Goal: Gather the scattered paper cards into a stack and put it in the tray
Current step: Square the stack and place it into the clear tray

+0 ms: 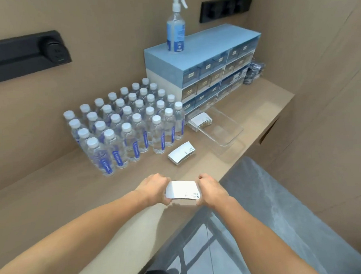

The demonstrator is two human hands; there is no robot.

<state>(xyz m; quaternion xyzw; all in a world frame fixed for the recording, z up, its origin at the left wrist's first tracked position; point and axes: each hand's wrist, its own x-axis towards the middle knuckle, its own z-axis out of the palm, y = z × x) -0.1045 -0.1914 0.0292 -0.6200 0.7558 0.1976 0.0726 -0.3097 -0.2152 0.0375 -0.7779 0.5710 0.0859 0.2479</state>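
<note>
A stack of white paper cards (183,189) is squeezed between my two hands near the counter's front edge. My left hand (155,186) grips its left end, my right hand (209,189) its right end. A second stack of cards (181,153) lies loose on the counter farther back, beside the bottles. A clear plastic tray (223,135) stands beyond it to the right. Inside the tray's far left end lies another stack of cards (201,120).
Several water bottles (125,126) stand in rows on the left of the beige counter (64,193). A blue drawer organiser (203,63) with a spray bottle (175,25) on top stands behind the tray. The counter edge drops to a grey floor at right.
</note>
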